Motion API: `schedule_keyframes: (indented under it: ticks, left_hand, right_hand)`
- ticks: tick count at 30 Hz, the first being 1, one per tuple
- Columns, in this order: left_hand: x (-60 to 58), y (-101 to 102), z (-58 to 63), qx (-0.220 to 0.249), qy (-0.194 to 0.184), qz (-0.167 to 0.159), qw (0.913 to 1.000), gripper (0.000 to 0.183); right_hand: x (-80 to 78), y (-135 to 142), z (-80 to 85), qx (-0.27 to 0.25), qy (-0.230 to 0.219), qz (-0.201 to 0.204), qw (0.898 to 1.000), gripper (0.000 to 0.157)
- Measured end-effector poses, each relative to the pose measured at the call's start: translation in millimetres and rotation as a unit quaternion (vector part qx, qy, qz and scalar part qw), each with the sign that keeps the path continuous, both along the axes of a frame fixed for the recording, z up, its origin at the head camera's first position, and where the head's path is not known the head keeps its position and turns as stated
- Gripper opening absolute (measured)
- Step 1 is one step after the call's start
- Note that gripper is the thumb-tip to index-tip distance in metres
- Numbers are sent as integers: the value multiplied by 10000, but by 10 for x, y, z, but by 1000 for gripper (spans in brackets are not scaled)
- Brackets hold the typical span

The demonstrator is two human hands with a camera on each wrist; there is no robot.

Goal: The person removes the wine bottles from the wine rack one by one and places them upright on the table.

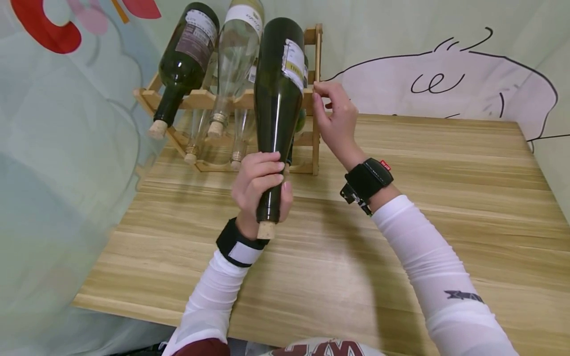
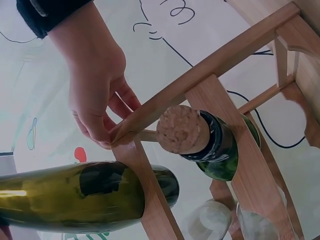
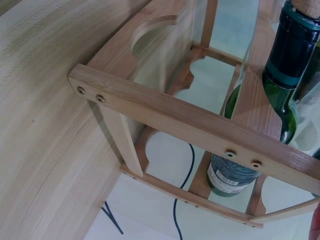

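Observation:
My left hand (image 1: 255,184) grips a dark green wine bottle (image 1: 277,106) round its neck, cork toward me. The bottle slants up and away, its label on the right side and its base over the rack's top right. In the left wrist view this bottle (image 2: 75,195) overlaps the upper front bar. My right hand (image 1: 339,116) pinches the upper right corner of the wooden wine rack (image 1: 315,133) between thumb and fingers. The same hand (image 2: 97,90) shows at the rail's end in the left wrist view. A corked green bottle (image 3: 287,75) lies in a lower slot.
On the rack's upper tier lie a dark bottle (image 1: 189,54) with a purple label and a clear bottle (image 1: 238,49). Clear corked bottles (image 1: 240,141) lie below. The rack stands at the back of the wood-grain table (image 1: 423,198), before a printed curtain (image 1: 378,84).

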State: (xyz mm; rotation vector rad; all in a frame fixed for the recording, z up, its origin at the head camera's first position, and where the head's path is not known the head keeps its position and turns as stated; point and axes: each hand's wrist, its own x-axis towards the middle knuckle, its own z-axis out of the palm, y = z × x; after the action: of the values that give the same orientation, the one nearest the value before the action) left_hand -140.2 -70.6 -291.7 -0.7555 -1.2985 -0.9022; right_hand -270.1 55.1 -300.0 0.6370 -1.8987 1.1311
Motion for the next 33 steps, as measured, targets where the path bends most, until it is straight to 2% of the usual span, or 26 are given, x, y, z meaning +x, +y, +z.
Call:
schedule_keyframes:
  ticks: [8, 19, 33]
  left_hand:
    - [43, 13, 0, 116, -79, -141, 9998, 20]
    - [36, 24, -82, 498, 83, -522, 9974, 20]
    - [154, 62, -9, 754, 158, -1167, 9902, 22]
  right_hand:
    - [-3, 5, -8, 41, -11, -22, 10000, 22]
    - [-13, 1, -15, -18, 1, -20, 10000, 22]
    - [-16, 5, -15, 9, -1, -4, 10000, 21]
